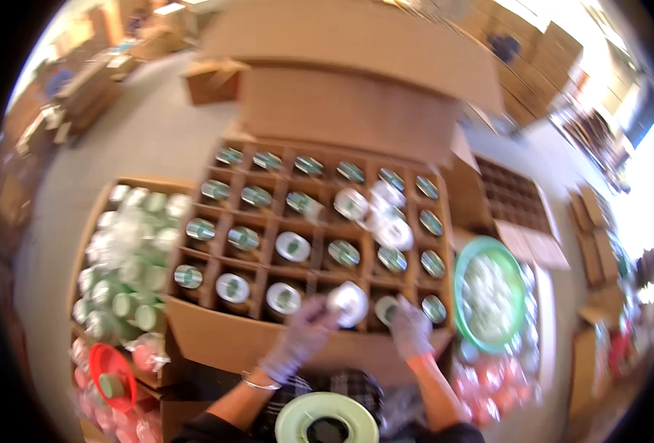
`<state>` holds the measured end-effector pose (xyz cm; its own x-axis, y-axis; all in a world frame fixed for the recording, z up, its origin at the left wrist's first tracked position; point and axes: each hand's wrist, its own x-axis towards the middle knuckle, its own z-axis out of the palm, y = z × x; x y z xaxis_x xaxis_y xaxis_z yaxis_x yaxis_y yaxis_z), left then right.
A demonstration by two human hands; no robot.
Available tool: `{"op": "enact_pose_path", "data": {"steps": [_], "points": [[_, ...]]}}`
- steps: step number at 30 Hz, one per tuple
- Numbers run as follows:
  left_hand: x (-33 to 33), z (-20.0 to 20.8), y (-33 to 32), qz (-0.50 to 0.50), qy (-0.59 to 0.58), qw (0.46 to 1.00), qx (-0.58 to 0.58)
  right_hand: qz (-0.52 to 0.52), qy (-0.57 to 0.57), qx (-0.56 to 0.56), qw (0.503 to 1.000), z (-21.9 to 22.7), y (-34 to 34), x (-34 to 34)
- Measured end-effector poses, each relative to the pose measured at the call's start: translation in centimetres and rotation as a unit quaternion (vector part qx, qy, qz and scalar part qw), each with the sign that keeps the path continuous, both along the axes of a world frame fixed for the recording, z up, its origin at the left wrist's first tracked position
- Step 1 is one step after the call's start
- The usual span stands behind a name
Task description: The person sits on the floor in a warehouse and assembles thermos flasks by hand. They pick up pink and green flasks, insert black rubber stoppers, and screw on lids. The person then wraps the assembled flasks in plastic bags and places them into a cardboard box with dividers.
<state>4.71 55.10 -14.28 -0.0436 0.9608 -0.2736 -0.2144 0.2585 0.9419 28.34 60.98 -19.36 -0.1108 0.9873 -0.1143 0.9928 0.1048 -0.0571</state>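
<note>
In front of me stands a large open cardboard box (pixel 224 325) with brown dividers. Most of its visible cells hold shiny, green-tinted round pieces (pixel 343 252); several carry white rings (pixel 292 246). My gloved left hand (pixel 303 336) is closed on a white round cap-like piece (pixel 350 303), tilted above the near row. To its right, my gloved right hand (pixel 413 330) has its fingers bunched at the edge of a white-rimmed cup (pixel 387 310) in a near-row cell. Blur hides the exact grip. Several white pieces, one cluster blurred (pixel 390 221), lie over the cells right of the middle.
Left stands a carton of wrapped white and green cups (pixel 124 284), with a red bowl (pixel 113 378) near it. On the right is a green basin (pixel 456 295) of clear-wrapped pieces, above wrapped pink items (pixel 491 387). A pale green round object (pixel 294 421) is close below me.
</note>
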Motion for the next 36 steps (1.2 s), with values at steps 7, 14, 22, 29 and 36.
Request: {"op": "enact_pose_path", "data": {"steps": [7, 14, 22, 29, 36], "points": [[-0.3, 0.6, 0.6, -0.023, -0.048, 0.997, 0.051, -0.066, 0.028, 0.040, 0.997, -1.8, 0.3, 0.6], [0.4, -3.2, 0.9, -0.062, -0.072, 0.995, 0.043, 0.077, 0.107, 0.053, 0.990, 1.6, -1.3, 1.8], [0.5, -1.7, 1.4, -0.097, -0.036, 0.994, 0.046, 0.104, 0.230, 0.126, 0.959, 0.9, -1.6, 2.1], [0.3, -2.5, 1.4, -0.062, -0.035, 0.993, 0.090, 0.254, 0.108, 0.190, 0.942, 1.7, -4.6, 0.2], [-0.2, -1.3, 0.7, -0.158, 0.063, 0.983, 0.070, 0.180, 0.243, 0.222, 0.927, 5.6, -6.4, -1.4]]}}
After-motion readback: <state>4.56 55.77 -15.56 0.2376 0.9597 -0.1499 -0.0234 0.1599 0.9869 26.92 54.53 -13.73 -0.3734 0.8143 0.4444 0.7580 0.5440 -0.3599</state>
